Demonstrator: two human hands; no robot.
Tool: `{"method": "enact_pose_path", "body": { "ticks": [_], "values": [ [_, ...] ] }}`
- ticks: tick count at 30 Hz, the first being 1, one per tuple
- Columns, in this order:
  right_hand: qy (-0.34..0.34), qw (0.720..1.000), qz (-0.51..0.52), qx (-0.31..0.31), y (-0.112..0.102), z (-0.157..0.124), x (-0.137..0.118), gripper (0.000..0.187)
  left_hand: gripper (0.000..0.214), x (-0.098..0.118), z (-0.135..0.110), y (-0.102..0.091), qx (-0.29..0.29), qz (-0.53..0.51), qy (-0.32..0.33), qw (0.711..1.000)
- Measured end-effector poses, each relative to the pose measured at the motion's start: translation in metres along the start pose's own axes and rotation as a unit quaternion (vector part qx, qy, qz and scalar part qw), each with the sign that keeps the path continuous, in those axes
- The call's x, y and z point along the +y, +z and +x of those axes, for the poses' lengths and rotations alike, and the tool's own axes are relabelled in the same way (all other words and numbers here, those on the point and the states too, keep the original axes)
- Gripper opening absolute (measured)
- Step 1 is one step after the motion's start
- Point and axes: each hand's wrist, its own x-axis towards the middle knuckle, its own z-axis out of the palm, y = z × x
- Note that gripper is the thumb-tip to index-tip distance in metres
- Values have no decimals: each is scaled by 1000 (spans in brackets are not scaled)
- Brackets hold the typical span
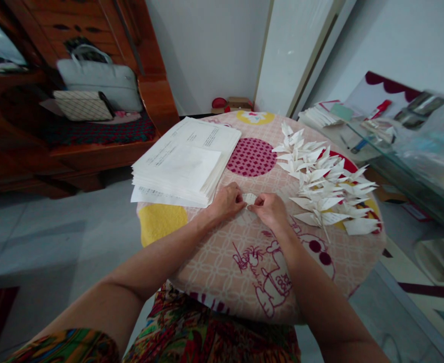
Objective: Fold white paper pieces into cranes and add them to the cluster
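Note:
Near the middle of the round table, a small piece of folded white paper is pinched between my two hands. My left hand has its fingers closed on the paper's left side, and my right hand grips the right side with thumb and fingertips. Part of the paper is hidden by the fingers. Left of it lies a thick stack of printed paper sheets, with smaller blank sheets on top. On the right sit several folded white paper cranes, crowded together in rows.
A patterned pink cloth covers the round table. To the right stands a glass-topped table with papers, a red marker and a plastic bag. At the left, a wooden bench holds a grey bag and a quilted pouch.

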Motion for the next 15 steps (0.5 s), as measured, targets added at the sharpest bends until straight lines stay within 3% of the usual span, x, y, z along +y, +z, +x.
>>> {"method": "enact_pose_path", "body": {
  "ticks": [15],
  "values": [
    [6,999,-32,6,2,1,-3,16,4,-3,3,-9,-11,-49,-8,999]
  ]
}}
